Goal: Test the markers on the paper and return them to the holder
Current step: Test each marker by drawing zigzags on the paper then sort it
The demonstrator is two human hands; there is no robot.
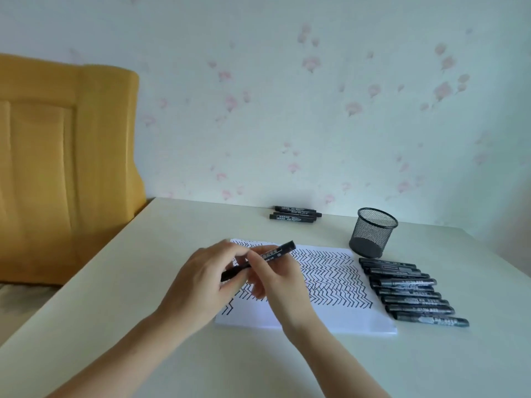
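A black marker [283,249] is held slanted above the white paper [330,320], which is covered with black zigzag lines. My left hand [201,280] grips the marker's lower left end, and my right hand [275,280] pinches its middle. Several black markers [413,294] lie in a row just right of the paper. The black mesh holder [373,232] stands empty beyond that row. Three more markers [296,213] lie near the wall at the table's back edge.
The pale table [143,326] runs up to a floral-papered wall [287,110]. A yellow upholstered headboard [66,156] stands past the table's left edge.
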